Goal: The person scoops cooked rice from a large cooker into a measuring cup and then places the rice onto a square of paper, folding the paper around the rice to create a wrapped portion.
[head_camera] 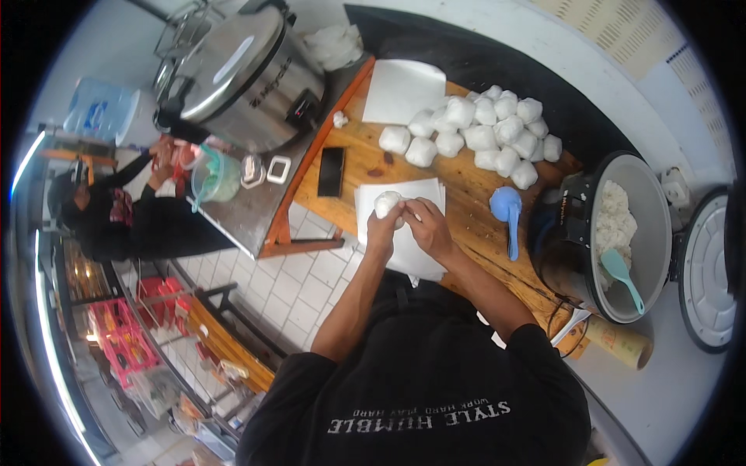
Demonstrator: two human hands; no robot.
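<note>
My left hand (382,232) holds up a small paper-wrapped bundle of what looks like rice (387,203), its fingers mostly hidden around it. From the right, the fingertips of my right hand (428,227) pinch the wrapper at the bundle's side. Both hands are over a stack of white paper sheets (417,256) at the table's near edge. Beyond them, several similar white wrapped bundles (460,112) are heaped on the wooden table (373,154). A blue scoop (506,204) with its handle towards me lies to the right of my hands.
At right stands an open Miyako rice cooker (551,233) with cooked rice (615,218) and a turquoise paddle (622,272). A phone (331,172) and paper sheet (405,90) lie on the table. Left are a large lidded cooker (250,87), a plastic tub (215,177) and another person (140,204).
</note>
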